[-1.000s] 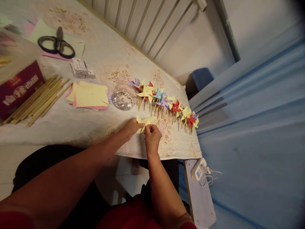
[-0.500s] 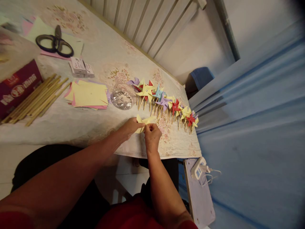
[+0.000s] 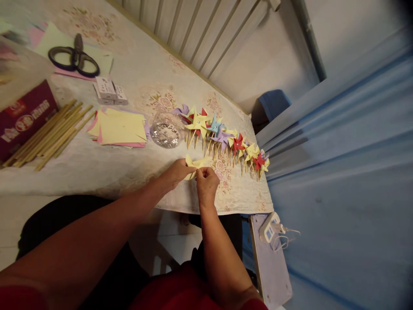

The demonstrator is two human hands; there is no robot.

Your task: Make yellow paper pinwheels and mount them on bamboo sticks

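Observation:
Near the table's front edge, a yellow paper pinwheel is held between both hands. My left hand grips it from the left, thumb lying across the paper. My right hand is closed in a pinch at the pinwheel's right side, near its middle; any small part between those fingertips is hidden. Just beyond the hands sits a clear round container of small shiny metal pieces. A row of finished-looking paper pinwheels on sticks, yellow, red, purple and blue, stretches to the right.
A stack of coloured paper squares lies to the left, with bundled wooden sticks against a purple box. Small white boxes and dark-handled scissors are farther back. A power strip rests on a stool at right.
Almost nothing differs. Both hands keep their hold on the yellow pinwheel, and the right hand has shifted only very slightly.

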